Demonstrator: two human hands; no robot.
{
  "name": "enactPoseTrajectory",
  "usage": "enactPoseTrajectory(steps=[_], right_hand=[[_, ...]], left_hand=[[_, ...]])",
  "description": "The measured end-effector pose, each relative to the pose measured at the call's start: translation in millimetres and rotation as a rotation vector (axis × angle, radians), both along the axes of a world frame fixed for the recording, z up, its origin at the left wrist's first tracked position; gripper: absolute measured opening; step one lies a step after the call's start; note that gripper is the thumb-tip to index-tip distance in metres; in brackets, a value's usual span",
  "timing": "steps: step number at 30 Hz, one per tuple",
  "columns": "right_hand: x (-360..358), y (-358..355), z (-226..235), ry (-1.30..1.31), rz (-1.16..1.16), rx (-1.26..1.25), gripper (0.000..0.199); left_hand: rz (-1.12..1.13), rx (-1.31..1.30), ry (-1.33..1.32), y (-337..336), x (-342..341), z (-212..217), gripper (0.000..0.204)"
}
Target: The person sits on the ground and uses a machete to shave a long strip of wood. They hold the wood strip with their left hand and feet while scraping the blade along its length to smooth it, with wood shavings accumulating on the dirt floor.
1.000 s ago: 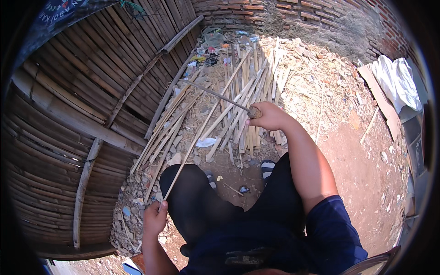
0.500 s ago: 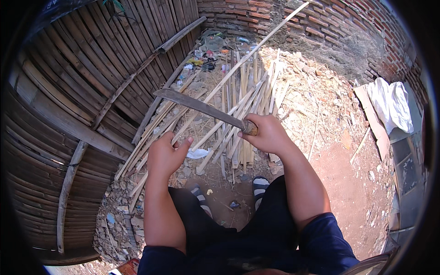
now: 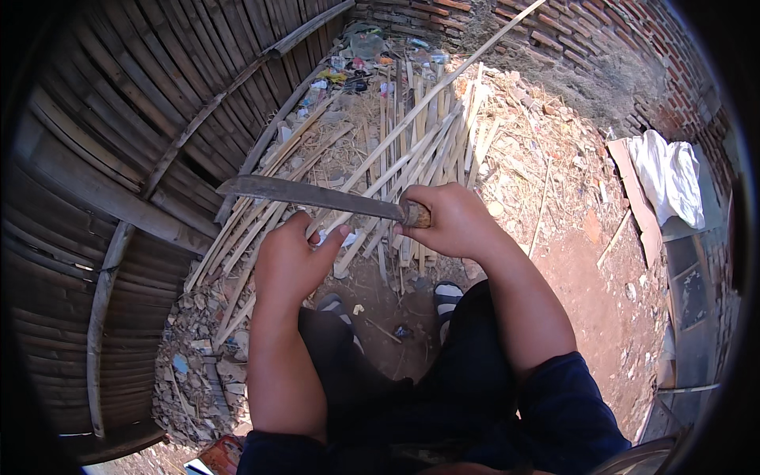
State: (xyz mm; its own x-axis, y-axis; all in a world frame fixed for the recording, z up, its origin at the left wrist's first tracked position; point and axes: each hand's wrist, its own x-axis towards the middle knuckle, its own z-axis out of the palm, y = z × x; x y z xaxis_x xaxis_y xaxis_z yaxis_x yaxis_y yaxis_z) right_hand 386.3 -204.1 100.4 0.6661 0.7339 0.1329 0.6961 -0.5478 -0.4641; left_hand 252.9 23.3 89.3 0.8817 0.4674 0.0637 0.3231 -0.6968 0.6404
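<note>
My right hand [image 3: 450, 222] is wrapped round the short wooden handle of a machete [image 3: 317, 193]. Its long, dark blade points left, crossing above a pale bamboo strip [image 3: 431, 93]. That long strip slants from the far right, in front of the brick wall, down toward my left hand [image 3: 291, 257]. The left fingers and thumb curl round its near end, though the grip itself is partly hidden. Below both hands, a pile of split bamboo strips [image 3: 447, 150] lies on the ground.
A bamboo-slat wall [image 3: 103, 119] rises on the left, and a brick wall [image 3: 554, 39] curves across the back. Rubble and litter [image 3: 336, 77] lie around the pile. At right, a white cloth [image 3: 669, 178] hangs beside a cardboard sheet [image 3: 633, 198]. My sandalled feet [image 3: 447, 301] stand on dirt.
The machete has shifted left and slightly toward me with my right hand, its blade now lying more level. My left hand has stayed nearly in place; the view has tilted a little.
</note>
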Motion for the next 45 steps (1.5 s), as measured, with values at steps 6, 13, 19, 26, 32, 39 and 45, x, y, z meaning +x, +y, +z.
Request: enactPoseTrajectory(steps=[6,13,19,26,32,39,45], right_hand=[[-2.0,5.2,16.5,0.129,0.19,0.138,0.046],[3.7,-9.7,3.9,0.093,-0.047,0.173,0.04],[22.4,-27.6,-23.5,0.477,-0.032,0.665,0.032],[22.8,-23.8,-29.5,0.976,-0.026,0.949,0.03],[42.8,-11.8,-38.2,1.061,-0.028,1.059,0.026],[56.1,-21.1,-42.5,1.039,0.015,1.135,0.027],[44.0,-42.4,-25.3,0.719,-0.089,0.873,0.025]], left_hand=[[0.006,0.029,0.044,-4.0,-10.0,19.0,0.06],[0.076,0.075,-0.046,-4.1,-9.3,7.8,0.052],[0.064,0.121,-0.023,-16.0,4.4,8.5,0.044],[0.019,0.298,-0.072,-24.4,8.2,-13.0,0.036],[0.01,0.374,-0.1,-18.5,-5.7,-18.9,0.036],[0.031,0.216,0.022,-9.1,-10.6,-1.0,0.036],[-0.111,-0.005,0.2,3.4,2.7,-17.8,0.028]])
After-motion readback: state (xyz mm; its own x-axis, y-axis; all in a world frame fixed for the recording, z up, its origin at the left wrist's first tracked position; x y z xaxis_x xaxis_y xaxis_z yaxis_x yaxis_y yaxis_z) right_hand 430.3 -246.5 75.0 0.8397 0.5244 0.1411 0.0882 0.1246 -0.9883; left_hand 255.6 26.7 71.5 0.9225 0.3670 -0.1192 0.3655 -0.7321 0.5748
